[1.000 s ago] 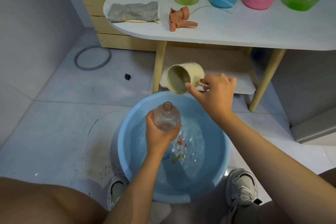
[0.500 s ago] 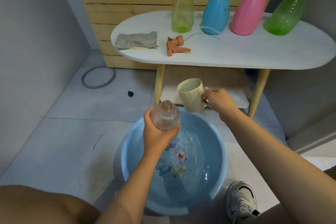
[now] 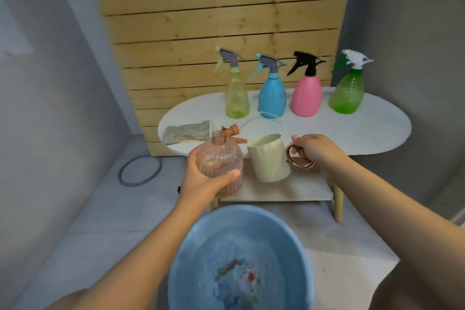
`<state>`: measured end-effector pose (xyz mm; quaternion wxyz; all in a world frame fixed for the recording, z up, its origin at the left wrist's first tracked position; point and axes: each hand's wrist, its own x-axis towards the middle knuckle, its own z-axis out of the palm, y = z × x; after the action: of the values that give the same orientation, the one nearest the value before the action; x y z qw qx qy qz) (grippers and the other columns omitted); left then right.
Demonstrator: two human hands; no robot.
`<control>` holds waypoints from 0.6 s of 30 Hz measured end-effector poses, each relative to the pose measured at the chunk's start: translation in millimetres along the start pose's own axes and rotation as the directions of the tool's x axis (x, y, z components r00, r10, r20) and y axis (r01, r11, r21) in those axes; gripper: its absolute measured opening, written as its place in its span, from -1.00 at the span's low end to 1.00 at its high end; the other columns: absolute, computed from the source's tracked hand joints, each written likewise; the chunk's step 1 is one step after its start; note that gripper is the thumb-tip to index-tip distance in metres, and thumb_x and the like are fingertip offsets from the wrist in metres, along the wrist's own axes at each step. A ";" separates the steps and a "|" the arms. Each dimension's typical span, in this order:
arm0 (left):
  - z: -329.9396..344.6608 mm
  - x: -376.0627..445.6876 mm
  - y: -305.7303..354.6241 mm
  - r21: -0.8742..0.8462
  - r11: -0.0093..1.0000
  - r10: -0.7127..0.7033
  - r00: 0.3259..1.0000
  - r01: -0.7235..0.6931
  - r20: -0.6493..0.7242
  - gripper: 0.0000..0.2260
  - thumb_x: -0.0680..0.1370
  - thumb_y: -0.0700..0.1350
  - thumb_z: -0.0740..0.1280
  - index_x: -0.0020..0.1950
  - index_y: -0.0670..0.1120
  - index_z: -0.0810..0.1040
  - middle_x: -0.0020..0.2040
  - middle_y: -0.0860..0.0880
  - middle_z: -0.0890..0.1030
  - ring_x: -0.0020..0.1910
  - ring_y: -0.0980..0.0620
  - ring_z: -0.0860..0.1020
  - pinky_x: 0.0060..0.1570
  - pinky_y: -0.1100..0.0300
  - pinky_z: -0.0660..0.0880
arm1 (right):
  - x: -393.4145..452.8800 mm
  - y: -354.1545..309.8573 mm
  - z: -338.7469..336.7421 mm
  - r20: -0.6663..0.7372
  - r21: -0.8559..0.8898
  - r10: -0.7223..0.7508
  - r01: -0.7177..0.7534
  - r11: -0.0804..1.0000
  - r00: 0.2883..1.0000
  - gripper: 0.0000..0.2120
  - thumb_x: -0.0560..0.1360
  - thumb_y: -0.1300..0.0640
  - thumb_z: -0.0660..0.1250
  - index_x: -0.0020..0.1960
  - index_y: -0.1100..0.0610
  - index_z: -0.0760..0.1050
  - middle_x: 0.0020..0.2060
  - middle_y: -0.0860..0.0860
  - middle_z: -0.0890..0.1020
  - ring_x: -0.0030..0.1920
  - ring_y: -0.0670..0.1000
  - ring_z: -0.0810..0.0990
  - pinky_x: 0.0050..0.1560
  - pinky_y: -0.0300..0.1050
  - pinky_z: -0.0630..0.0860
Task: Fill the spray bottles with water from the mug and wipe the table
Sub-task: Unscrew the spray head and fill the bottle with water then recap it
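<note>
- Bottle (image 3: 219, 161), uncapped and upright, sits gripped in left hand (image 3: 201, 181) above basin (image 3: 181, 259).
- Right hand (image 3: 312, 150) grips mug (image 3: 269, 157) by its handle, just beside bottle.
- Risk: bottle's narrow neck could send poured water spilling outside basin.

Both forearms are bare from wrist to elbow, no sleeves, watch, bracelet or rings showing. The left hand (image 3: 204, 181) has short, unpainted nails on its fingers (image 3: 232, 173). The right hand (image 3: 315, 150) is equally unadorned. Bare knees show at seven and five o'clock.
</note>
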<state>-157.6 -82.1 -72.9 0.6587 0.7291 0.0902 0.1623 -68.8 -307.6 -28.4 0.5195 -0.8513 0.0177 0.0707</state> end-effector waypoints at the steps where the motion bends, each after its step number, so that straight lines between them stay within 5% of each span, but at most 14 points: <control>1: 4.5 7.5 4.9 -0.002 1.000 0.015 1.000 -0.015 0.003 -0.22 0.20 -0.22 0.62 0.32 0.02 0.33 0.22 -0.01 0.55 0.17 0.06 0.55 0.19 0.10 0.49 | 3.9 -2.6 -6.7 -0.043 0.018 -0.008 0.009 1.000 0.999 -0.63 0.59 0.03 0.17 -0.37 0.10 0.43 -0.38 0.05 0.45 -0.33 0.04 0.37 -0.23 -0.08 0.27; 10: 44.4 47.6 15.2 -0.007 0.999 0.042 0.999 -0.042 0.005 -0.24 0.22 -0.17 0.62 0.33 0.04 0.34 0.20 0.04 0.54 0.14 0.09 0.54 0.12 0.18 0.49 | 41.0 7.2 -30.0 -0.177 0.261 0.087 -0.038 0.965 0.980 -0.61 0.61 0.06 0.13 -0.34 0.17 0.43 -0.46 0.07 0.46 -0.39 0.05 0.41 -0.24 -0.09 0.32; 15: 66.7 70.1 7.8 0.015 0.999 0.032 0.999 -0.032 -0.012 -0.26 0.22 -0.17 0.61 0.27 0.13 0.32 0.19 0.05 0.53 0.13 0.08 0.53 0.10 0.19 0.47 | 65.1 16.4 -35.9 -0.324 0.139 0.023 0.023 0.990 0.946 -0.69 0.61 0.05 0.11 -0.21 0.16 0.44 -0.35 0.05 0.49 -0.26 0.06 0.44 -0.25 -0.10 0.30; 18: 75.1 80.5 6.2 0.036 0.999 0.040 0.999 -0.039 -0.002 -0.25 0.24 -0.14 0.61 0.30 0.13 0.30 0.19 0.08 0.50 0.10 0.13 0.51 0.00 0.31 0.43 | 80.6 25.7 -40.1 -0.397 0.065 0.040 -0.015 0.998 0.917 -0.70 0.62 0.03 0.08 -0.04 0.21 0.48 -0.12 0.14 0.58 -0.07 0.14 0.49 -0.09 -0.09 0.34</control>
<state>-56.5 -124.9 -63.3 0.6420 0.7423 0.0796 0.1746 12.4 -351.4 -44.2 0.5296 -0.8315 0.1370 -0.0973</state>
